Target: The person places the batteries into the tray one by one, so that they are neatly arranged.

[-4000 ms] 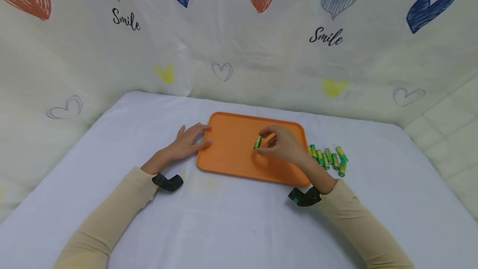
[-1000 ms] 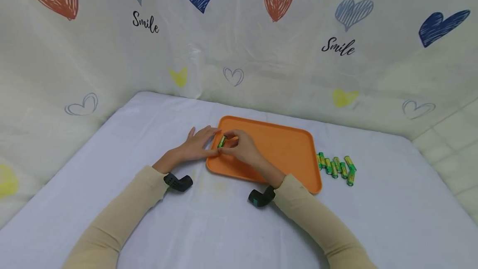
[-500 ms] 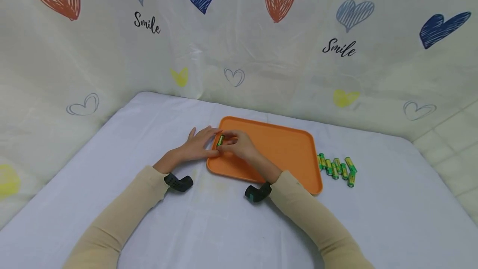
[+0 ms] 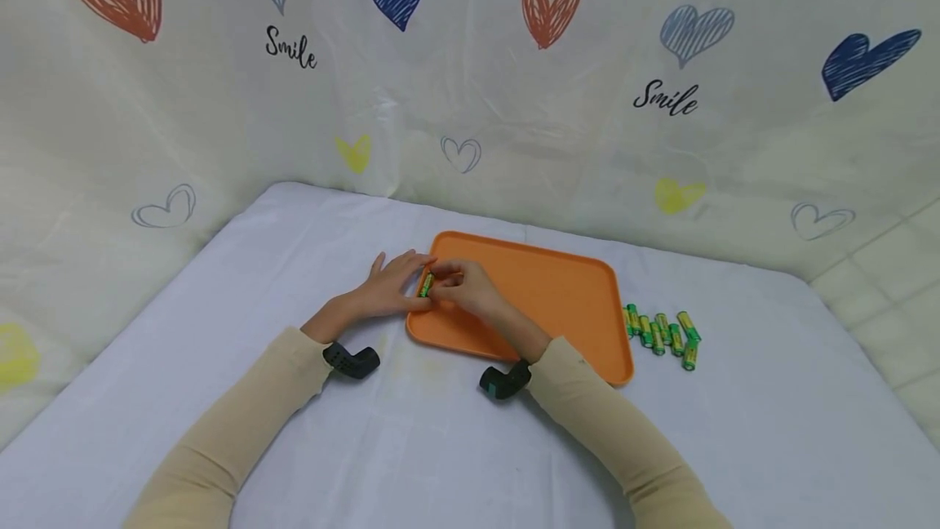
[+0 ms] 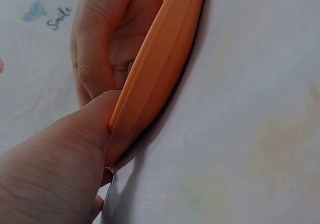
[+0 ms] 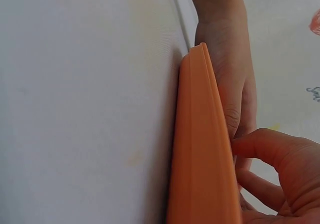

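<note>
A green and yellow battery [image 4: 426, 285] stands at a slant just inside the left rim of the orange tray [image 4: 547, 292]. My right hand [image 4: 473, 291] pinches it between thumb and fingertips. My left hand [image 4: 385, 288] rests on the tray's left edge, thumb and index finger reaching spread over the rim to either side of the battery. In the left wrist view the left thumb [image 5: 55, 154] lies across the rim. From the right wrist, the tray wall hides the battery, and only the right hand's fingers [image 6: 260, 144] show beyond it.
Several more green and yellow batteries [image 4: 658, 337] lie in a loose cluster on the white tablecloth [image 4: 441, 439], right of the tray. Some sit close to its right rim. Behind the table hangs a pale backdrop [image 4: 587, 104] printed with hearts.
My right hand has carried the battery leftward from mid-tray to the left rim, edging it slightly further left in the last second. The left hand has stayed at the tray's edge.
</note>
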A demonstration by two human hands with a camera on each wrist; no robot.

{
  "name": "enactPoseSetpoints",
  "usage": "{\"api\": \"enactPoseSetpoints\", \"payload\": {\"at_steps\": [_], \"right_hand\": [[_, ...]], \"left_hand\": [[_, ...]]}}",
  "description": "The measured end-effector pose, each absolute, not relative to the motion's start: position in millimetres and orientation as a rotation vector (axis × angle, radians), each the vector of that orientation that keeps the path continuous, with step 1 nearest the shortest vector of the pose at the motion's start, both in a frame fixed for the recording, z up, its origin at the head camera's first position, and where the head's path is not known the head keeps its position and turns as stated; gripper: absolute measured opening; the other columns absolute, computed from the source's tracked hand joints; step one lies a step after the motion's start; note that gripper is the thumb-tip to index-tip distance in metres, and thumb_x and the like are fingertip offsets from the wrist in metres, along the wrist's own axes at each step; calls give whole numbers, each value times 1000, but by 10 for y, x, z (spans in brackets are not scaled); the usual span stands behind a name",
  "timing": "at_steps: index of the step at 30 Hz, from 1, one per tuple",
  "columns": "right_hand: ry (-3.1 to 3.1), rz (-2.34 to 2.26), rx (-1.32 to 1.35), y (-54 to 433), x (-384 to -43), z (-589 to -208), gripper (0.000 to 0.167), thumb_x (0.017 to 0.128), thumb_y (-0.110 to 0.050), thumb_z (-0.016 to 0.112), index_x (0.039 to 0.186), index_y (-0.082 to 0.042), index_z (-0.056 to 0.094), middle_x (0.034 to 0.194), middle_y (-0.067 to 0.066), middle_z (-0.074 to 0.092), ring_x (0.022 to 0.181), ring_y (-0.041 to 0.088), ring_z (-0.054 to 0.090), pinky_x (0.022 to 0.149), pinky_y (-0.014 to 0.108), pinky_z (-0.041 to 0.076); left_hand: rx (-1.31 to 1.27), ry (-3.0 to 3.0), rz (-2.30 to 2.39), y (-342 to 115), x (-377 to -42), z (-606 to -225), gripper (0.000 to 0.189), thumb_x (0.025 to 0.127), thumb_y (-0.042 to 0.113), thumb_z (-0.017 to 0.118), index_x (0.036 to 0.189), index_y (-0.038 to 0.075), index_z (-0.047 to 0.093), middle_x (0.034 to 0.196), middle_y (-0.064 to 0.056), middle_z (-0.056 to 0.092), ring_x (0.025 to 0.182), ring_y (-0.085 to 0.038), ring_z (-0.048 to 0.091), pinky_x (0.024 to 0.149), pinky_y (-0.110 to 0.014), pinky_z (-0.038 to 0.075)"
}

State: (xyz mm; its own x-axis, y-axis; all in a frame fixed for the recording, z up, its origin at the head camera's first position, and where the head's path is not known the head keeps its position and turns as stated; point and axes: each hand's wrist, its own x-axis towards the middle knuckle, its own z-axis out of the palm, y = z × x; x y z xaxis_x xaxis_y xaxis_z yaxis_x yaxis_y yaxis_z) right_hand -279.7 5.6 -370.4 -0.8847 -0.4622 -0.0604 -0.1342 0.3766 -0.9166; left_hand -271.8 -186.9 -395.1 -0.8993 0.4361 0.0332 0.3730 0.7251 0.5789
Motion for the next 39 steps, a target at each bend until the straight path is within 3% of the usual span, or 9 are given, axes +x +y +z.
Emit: {"api": "enactPoseSetpoints", "payload": {"at_steps": [16,24,39], "right_hand": [[2351,-1553,-465,157,-2755,-3670,37,87,1,69,124,2,62,122,15,62,84,14,58,60,21,44],[2354,-1530,-424,248,-2716,-3665,34,91,-5,67,124,-2,63,123,12,63,95,21,66,71,22,50],[2356,-1570,-404,487,-2647,-3688,27,92,-4,66,119,0,65,120,15,64,90,22,67,77,26,55]], "left_hand": [[668,2848,879,-1868,-2748,-3920,78,90,45,67,152,12,33,158,-13,27,149,-34,12,112,-64,-11],[629,2815,897,-1864,-2730,-3924,81,89,49,66,153,13,31,160,-12,25,150,-33,8,112,-62,-12],[611,2824,876,-1839,-2735,-3961,83,88,51,67,153,15,30,160,-13,23,149,-33,9,113,-60,-13]]}}
